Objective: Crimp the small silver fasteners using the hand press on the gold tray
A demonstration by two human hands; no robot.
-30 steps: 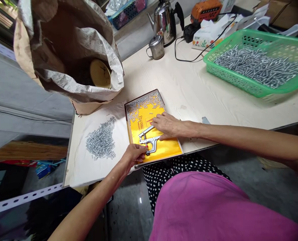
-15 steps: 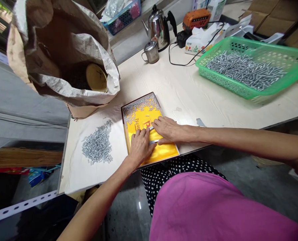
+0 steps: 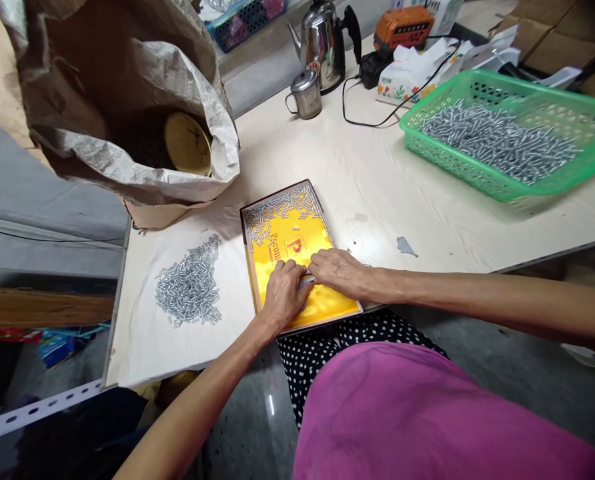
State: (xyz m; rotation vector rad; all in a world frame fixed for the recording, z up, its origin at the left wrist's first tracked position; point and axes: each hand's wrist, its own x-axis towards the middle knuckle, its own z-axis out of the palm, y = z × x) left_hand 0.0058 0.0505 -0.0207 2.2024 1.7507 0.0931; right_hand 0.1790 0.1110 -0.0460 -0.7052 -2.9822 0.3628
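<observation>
Pink top, polka-dot bottoms, bare arms.

We read little print here. On the yellow tray stood a red square logo with a white letter that looked like a "P", and beside it a line of red letters running along the tray, beginning "Preom"; its end lay under the left hand, so we could not read the whole word. The orange device at the back bore dark digits, too blurred for us to make out
</observation>
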